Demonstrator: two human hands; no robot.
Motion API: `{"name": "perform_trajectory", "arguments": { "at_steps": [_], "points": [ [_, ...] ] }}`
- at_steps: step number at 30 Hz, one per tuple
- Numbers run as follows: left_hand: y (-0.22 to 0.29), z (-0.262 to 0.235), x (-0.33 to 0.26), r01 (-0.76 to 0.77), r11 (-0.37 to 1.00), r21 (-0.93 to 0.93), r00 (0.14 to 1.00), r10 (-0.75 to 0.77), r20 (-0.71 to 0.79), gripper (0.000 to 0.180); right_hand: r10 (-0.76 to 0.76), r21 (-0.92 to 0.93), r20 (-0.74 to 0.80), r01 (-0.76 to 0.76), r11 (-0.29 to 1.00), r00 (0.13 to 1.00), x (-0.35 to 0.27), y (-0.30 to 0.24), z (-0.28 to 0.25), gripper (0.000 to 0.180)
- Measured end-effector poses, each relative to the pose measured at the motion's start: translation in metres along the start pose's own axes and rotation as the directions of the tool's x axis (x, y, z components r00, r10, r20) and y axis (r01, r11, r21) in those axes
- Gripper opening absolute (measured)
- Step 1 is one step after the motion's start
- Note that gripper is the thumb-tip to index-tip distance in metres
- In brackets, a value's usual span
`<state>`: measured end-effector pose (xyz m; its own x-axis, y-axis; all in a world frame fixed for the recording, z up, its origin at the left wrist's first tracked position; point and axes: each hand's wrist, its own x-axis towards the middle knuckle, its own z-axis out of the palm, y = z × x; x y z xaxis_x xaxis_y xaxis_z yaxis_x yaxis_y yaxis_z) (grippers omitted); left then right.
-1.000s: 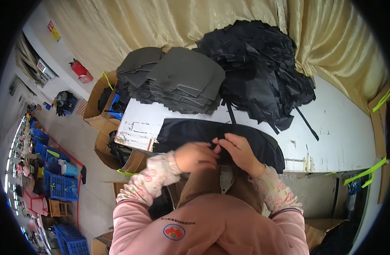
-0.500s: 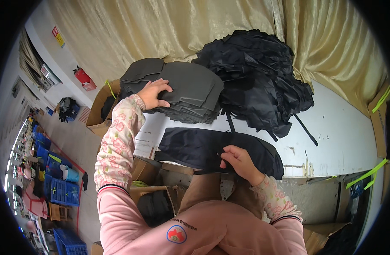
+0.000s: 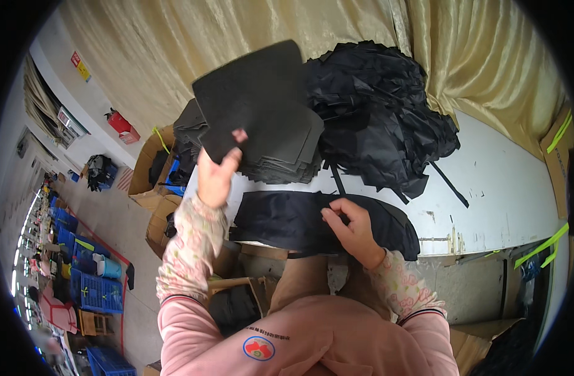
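- Nearest the camera, a pink sweatshirt (image 3: pixel 287 332) bears a small round red and blue badge on the chest; floral-print cuffs cover both forearms.
- The right hand (image 3: pixel 354 229) rests on a dark navy fabric piece (image 3: pixel 299 219), fingers curled and pressed onto its upper edge, pinching the cloth there.
- That fabric piece is long, smooth and matte, with rounded ends; it lies flat along the near edge of the white tabletop (image 3: pixel 506 188), partly overhanging it.
- The left hand (image 3: pixel 217 177) is raised off the tabletop, thumb and fingers clamped on the lower corner of a dark grey foam sheet (image 3: pixel 255 94).
- The foam sheet is stiff and flat with rounded corners and a dull, felt-like face; it is held tilted in the air above the stack.
- Just behind it, a stack of grey foam sheets (image 3: pixel 287 153) of the same cut sits on the tabletop, edges layered.
- Right of the stack, a heap of black fabric (image 3: pixel 381 119) lies crumpled and slightly glossy, with thin straps trailing onto the tabletop.
- To the left, on the floor, stand open brown cardboard boxes (image 3: pixel 150 182); further left are blue plastic crates (image 3: pixel 89 291).
- A small red container (image 3: pixel 122 123) sits by the far wall, with a rectangular red and yellow sign (image 3: pixel 81 66) above it.
- Behind everything hangs a shiny golden curtain (image 3: pixel 475 56) in soft folds.
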<state>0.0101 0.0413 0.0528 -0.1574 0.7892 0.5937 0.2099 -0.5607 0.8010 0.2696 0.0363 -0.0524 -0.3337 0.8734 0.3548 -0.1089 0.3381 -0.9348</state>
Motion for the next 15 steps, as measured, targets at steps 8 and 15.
{"name": "perform_trajectory", "arguments": {
  "at_steps": [8,15],
  "points": [
    [-0.016,0.065,-0.095,0.336,0.893,-0.301,0.941,-0.306,0.143,0.031,-0.263,-0.22,-0.028,0.251,0.943,0.964,0.009,-0.034,0.016,0.011],
    [-0.02,0.073,-0.103,0.095,0.995,0.042,0.98,-0.1,0.172,0.037,-0.113,-0.12,-0.036,0.108,0.987,0.993,-0.002,-0.028,0.011,0.013]
  ]
}}
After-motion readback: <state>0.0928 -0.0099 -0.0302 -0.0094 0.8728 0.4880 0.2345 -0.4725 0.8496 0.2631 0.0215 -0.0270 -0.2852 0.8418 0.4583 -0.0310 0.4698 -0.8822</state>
